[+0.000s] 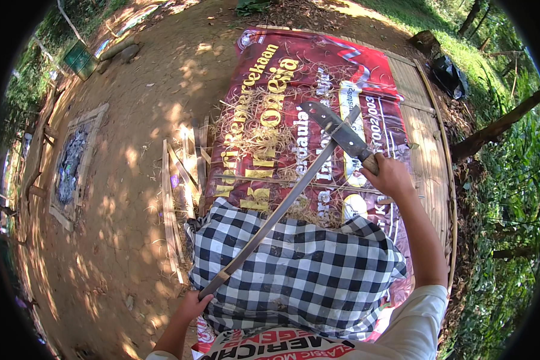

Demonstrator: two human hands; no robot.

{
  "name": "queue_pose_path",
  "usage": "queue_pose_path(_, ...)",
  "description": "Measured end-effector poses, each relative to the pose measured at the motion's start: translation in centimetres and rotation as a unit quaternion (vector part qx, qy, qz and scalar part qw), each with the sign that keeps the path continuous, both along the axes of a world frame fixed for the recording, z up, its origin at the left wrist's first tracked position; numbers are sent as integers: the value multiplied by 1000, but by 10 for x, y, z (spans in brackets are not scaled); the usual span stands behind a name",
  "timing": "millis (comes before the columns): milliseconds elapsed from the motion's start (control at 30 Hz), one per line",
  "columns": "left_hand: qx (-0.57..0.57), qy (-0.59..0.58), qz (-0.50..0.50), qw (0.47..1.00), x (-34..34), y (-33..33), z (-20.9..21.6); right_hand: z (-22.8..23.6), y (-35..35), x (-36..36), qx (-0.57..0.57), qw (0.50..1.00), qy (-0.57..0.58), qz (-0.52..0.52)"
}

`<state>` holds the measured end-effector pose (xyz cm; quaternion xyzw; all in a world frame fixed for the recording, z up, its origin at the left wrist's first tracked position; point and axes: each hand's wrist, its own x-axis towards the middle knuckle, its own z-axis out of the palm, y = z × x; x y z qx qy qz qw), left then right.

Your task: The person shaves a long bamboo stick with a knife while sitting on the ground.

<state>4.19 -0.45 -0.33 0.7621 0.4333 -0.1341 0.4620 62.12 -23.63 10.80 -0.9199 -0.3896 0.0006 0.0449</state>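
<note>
My left hand [193, 306] is closed around the lower end of a long, narrow bamboo strip [277, 213]. The strip rises diagonally to the right over my lap, a pale node band near my grip. My right hand [392, 177] grips the wooden handle of a broad, dark machete [349, 141] with holes in its blade. Blade and strip cross near the strip's far end, and the edge looks to be against it. Underneath, a black-and-white checked cloth [300, 273] covers my lap. Curly pale shavings [255, 120] lie scattered beyond it.
A red printed banner [375, 66] covers most of a bamboo platform [423, 135]. Loose wooden strips [169, 210] lie left of it. A framed pit of ash [72, 162] and a green container [80, 60] stand farther left on the dirt. A black bag [449, 77] sits at far right.
</note>
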Motion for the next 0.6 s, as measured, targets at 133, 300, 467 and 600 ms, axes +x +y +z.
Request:
queue_pose_path(133, 10, -6, 12, 1000, -2, -5, -6, 1, -4, -5, 44, 999, 4, 3)
queue_pose_path(300, 21, -12, 8, 1000, -13, 0, -24, 16, -9, -14, 45, 999, 21, 20)
queue_pose_path(467, 52, -13, -5, 999, -9, -2, -18, -6, 11, -76, -23, 981, 54, 183)
queue_pose_path(600, 70, -9, -12, 997, -9, -4, -15, -4, 25, -103, -51, 957, 84, 274)
